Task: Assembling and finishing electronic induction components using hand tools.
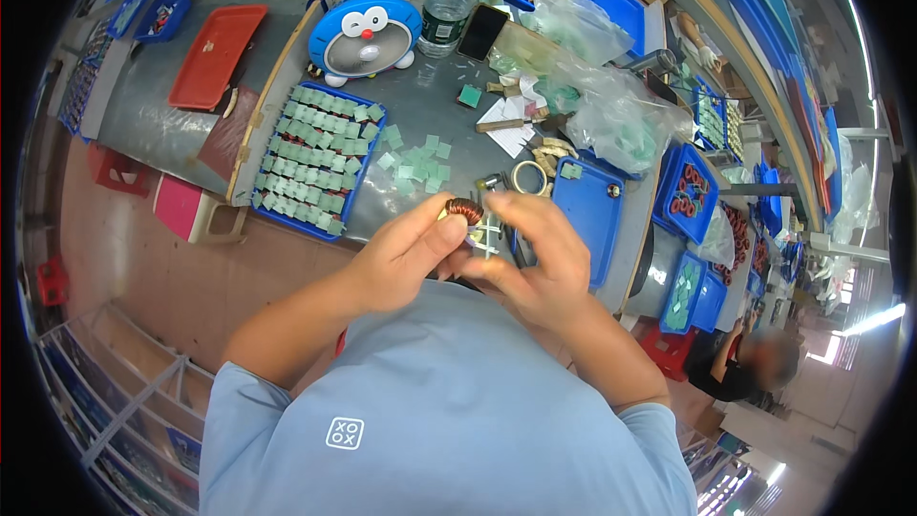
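In front of my chest, my left hand (409, 247) is closed around a copper-wound coil (464, 209), with thumb and fingers pinching its sides. My right hand (546, 247) is right beside it. Its index finger and thumb are spread apart, with the thumb tip close to the left fingers. White strip-like pieces (490, 233) show in the gap between the right thumb and index finger; I cannot tell whether they are touched. Small green square plates (420, 168) lie scattered on the grey table (377, 207) beyond my hands.
A blue tray (256, 193) at left holds rows of coils with green plates. A blue cartoon-faced device (363, 36), a plastic bottle (445, 17) and a phone (482, 32) stand behind. On the right are a tape roll (528, 178), a blue tray (585, 220) and plastic bags (621, 110).
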A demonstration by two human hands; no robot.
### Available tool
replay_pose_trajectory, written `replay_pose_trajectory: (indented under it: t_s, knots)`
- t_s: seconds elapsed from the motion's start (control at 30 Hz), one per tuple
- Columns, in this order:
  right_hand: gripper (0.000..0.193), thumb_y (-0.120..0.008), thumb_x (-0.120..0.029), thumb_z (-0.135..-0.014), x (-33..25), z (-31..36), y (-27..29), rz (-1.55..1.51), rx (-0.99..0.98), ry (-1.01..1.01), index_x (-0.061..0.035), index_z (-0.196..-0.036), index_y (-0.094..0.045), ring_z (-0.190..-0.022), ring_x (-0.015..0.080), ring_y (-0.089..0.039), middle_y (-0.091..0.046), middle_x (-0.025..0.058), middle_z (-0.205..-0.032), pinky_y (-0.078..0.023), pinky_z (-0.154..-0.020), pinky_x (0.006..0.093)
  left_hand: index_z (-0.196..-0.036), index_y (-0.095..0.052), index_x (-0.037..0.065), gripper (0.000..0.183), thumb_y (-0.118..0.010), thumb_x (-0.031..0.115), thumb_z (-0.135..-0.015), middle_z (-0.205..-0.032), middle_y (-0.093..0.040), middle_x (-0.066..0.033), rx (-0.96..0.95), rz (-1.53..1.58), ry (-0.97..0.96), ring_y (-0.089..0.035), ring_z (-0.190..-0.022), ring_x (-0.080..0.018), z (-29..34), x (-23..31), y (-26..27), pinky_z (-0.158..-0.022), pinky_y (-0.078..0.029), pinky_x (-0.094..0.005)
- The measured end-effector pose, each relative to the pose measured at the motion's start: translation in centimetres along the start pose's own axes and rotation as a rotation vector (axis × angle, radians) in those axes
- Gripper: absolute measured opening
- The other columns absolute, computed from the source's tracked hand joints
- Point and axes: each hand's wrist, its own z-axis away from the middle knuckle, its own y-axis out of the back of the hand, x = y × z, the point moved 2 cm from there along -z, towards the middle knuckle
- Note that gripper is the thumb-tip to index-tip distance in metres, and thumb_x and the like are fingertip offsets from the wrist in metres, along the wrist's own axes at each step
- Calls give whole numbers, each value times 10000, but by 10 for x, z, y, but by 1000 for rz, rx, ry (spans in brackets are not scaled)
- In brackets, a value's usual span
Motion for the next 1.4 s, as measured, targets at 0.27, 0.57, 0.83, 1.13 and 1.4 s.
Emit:
replay_pose_trajectory:
  t_s: [0.27, 0.57, 0.83, 1.13, 1.4]
  knots:
    - [556, -833, -157, -872, 1, 26, 15, -918, -37, -728, 29, -1330, -579, -1073, 184, -633, -664, 103, -1177, -511, -945, 349, -1316, -628, 18, 568, -826, 179, -809, -1037, -696, -152, 63, -985, -791, -671, -866, -313, -9, 11, -9, -784, -544, -403]
    - [552, -863, -197, -822, -5, 36, 31, -191, -65, -268, 1, -1290, -649, -1035, 282, -687, -703, 148, -1135, -547, -907, 368, -1307, -617, 36, 553, -803, 348, -890, -1151, -668, -200, 29, -787, -845, -689, -958, -332, -6, 7, -28, -767, -574, -374]
    - [525, -882, -153, -794, -3, 55, 38, -170, 26, -247, 10, -1251, -681, -1002, 275, -682, -692, 160, -1125, -553, -863, 360, -1258, -650, 38, 487, -811, 286, -871, -1143, -676, -175, -53, -665, -669, -677, -980, -319, -6, 16, -38, -817, -563, -370]
    - [530, -878, -174, -795, -8, 57, 40, -179, 48, -116, 25, -1245, -683, -970, 295, -688, -711, 156, -1135, -560, -831, 360, -1217, -680, 41, 434, -831, 205, -846, -1129, -685, -165, -117, -642, -667, -684, -954, -302, -2, 27, -40, -806, -566, -374]
    - [554, -893, -187, -756, -11, 38, 49, -110, -38, -11, 15, -1230, -689, -954, 301, -694, -710, 162, -1130, -564, -822, 377, -1280, -600, -3, 523, -817, 260, -883, -1138, -672, -129, -69, -599, -584, -664, -1011, -237, 1, 23, -38, -879, -540, -354]
